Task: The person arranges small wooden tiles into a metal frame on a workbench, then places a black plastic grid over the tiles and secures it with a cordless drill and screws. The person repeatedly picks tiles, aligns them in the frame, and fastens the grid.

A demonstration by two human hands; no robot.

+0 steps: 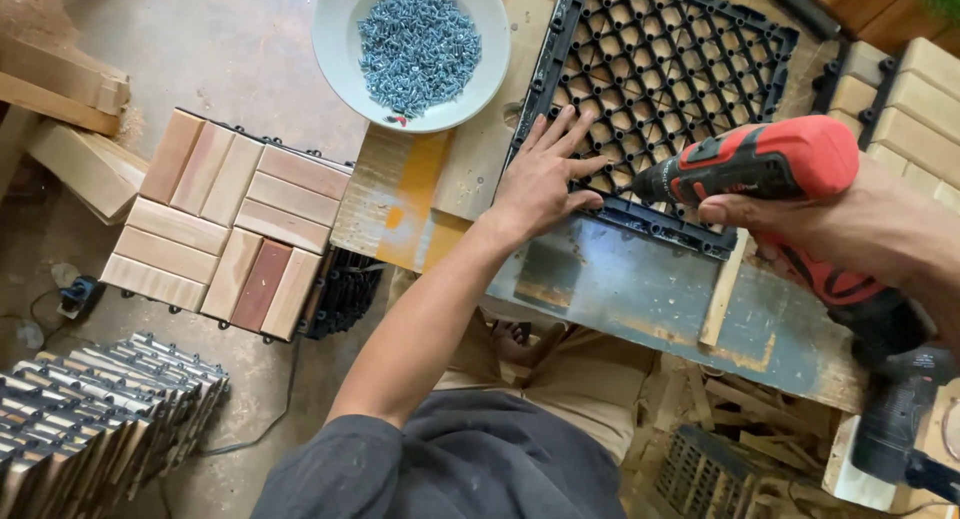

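The left hand (545, 179) was pressed flat on the near left corner of the black plastic grid tile base (660, 89), fingers (572, 137) spread out and released, not gripping anything, just holding the grid down. The right hand (860, 224) was clenched around the grip of a red and black cordless drill driver (775, 169), with the nose of the tool pointing left at the grid's near edge, right beside the left hand's fingertips. Couldn't really make out the bit itself, too small and dark against the plastic.

The grid sat on a scuffed worktop (640, 289) with worn blue and yellow paint, and a thin wood strip (724, 291) lay on the worktop just below the grid's near edge. Up top left of the grid was a white bowl (340, 64) heaped with silvery screws (420, 49), close to the grid but not touching it.

Down on the floor to the left was a finished wooden deck tile (230, 224), slats up, and nearer the bottom left a leaning stack of more tiles (100, 409). More wood-slatted tiles (915, 104) sat at the far right.
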